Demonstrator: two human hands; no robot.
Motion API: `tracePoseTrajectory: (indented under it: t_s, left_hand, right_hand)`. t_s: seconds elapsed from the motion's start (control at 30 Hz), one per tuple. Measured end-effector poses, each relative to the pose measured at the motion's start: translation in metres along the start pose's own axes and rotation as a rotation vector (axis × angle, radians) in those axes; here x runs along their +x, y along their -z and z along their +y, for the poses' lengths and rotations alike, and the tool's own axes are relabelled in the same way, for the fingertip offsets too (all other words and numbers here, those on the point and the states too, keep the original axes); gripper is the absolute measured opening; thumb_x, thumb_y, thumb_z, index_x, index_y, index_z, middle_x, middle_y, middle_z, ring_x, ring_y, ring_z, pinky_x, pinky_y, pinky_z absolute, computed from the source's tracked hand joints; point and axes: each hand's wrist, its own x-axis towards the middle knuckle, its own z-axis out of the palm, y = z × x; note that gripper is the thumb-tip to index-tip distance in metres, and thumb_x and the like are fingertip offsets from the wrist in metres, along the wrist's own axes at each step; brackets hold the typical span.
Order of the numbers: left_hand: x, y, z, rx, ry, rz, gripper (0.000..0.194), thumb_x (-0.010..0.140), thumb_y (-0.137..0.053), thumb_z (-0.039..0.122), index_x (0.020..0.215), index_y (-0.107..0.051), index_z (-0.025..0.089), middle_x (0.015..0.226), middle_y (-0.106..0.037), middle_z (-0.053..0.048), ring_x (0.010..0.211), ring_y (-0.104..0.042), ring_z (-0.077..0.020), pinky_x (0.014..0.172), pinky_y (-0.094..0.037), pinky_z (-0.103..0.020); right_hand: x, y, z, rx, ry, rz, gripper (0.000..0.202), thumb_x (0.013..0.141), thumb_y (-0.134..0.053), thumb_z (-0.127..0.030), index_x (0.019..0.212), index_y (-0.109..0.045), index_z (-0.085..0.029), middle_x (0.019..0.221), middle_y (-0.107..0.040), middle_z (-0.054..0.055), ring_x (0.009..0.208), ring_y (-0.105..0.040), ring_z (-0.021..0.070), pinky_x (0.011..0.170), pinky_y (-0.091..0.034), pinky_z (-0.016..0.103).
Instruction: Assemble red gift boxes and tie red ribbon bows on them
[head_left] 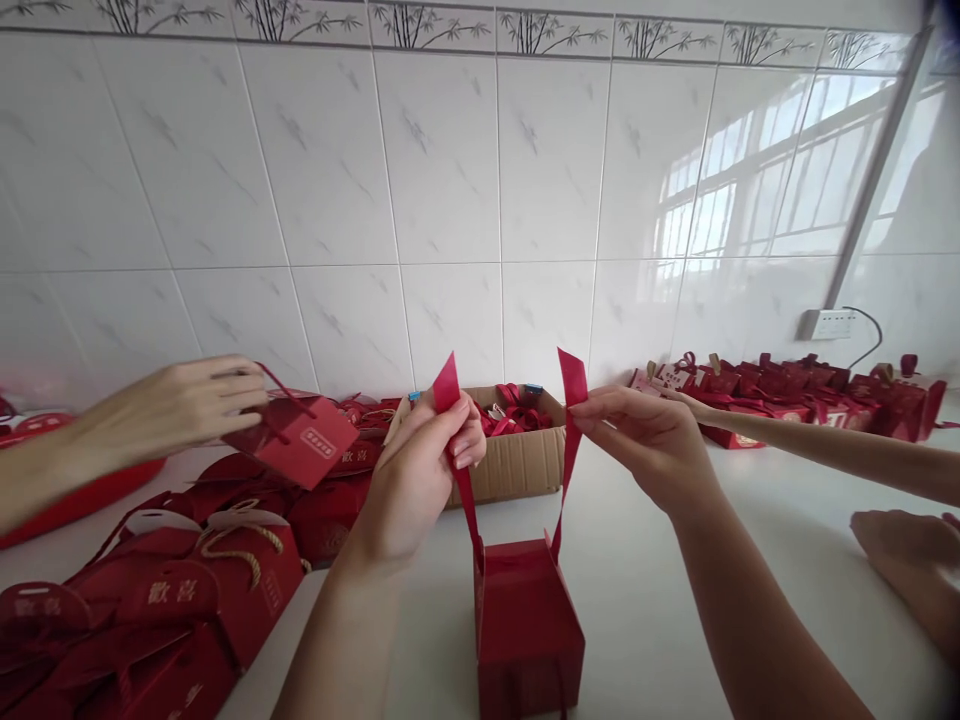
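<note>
A small red gift box (529, 625) stands upright on the white table in front of me. Red ribbon (465, 495) rises from both sides of its top, and its two ends point up and apart. My left hand (424, 465) is closed round one ribbon end, thumb on top. Between thumb and fingertips, my right hand (651, 435) pinches the other end. Both lengths look drawn up from the box, with a gap between my hands.
A cardboard box (510, 465) of red ribbons stands behind. Red gift boxes (202, 590) crowd the left; more (802, 395) line the back right. Another person's hand (187, 400) holds a red bag (300, 440) at left. Other people's arms (825, 450) reach in from the right.
</note>
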Motion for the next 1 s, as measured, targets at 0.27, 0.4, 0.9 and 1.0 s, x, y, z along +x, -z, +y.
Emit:
tracePoseTrajectory:
  t_s: [0.27, 0.4, 0.9, 1.0]
  left_hand:
    - [0.0, 0.0027, 0.0001, 0.175, -0.04, -0.066, 0.033, 0.09, -0.044, 0.03, 0.068, -0.064, 0.019, 0.071, -0.052, -0.002, 0.069, -0.046, -0.0126, 0.066, -0.039, -0.025]
    - [-0.0025, 0.0044, 0.0023, 0.405, -0.067, -0.051, 0.027, 0.091, -0.048, 0.038, 0.095, -0.07, 0.023, 0.099, -0.065, -0.004, 0.101, -0.055, -0.0183, 0.093, -0.04, -0.028]
    - [-0.0013, -0.0008, -0.0019, 0.407, -0.239, 0.251, 0.018, 0.071, -0.075, 0.033, 0.078, -0.065, 0.019, 0.073, -0.069, 0.002, 0.071, -0.064, -0.0107, 0.065, -0.051, -0.018]
    - [-0.0016, -0.0005, -0.002, 0.399, -0.225, 0.254, 0.02, 0.071, -0.075, 0.034, 0.079, -0.065, 0.019, 0.074, -0.07, 0.001, 0.072, -0.065, -0.0122, 0.066, -0.051, -0.02]
  right_hand:
    - [-0.0011, -0.0016, -0.0027, -0.066, 0.064, 0.029, 0.021, 0.082, -0.062, -0.01, 0.088, -0.072, -0.027, 0.083, -0.07, -0.001, 0.078, -0.062, 0.0138, 0.064, -0.049, 0.027]
    - [-0.0011, -0.0011, -0.0031, -0.065, 0.079, 0.039, 0.022, 0.082, -0.062, -0.008, 0.088, -0.071, -0.028, 0.083, -0.07, -0.001, 0.078, -0.062, 0.0137, 0.064, -0.049, 0.027]
    - [-0.0012, -0.0051, -0.0055, -0.061, 0.163, 0.121, 0.032, 0.077, -0.065, -0.005, 0.095, -0.072, -0.03, 0.086, -0.07, -0.001, 0.079, -0.062, 0.0143, 0.066, -0.05, 0.029]
    - [-0.0001, -0.0046, -0.0047, -0.045, 0.162, 0.113, 0.033, 0.077, -0.065, -0.005, 0.097, -0.072, -0.031, 0.088, -0.071, -0.001, 0.081, -0.063, 0.0151, 0.066, -0.051, 0.03]
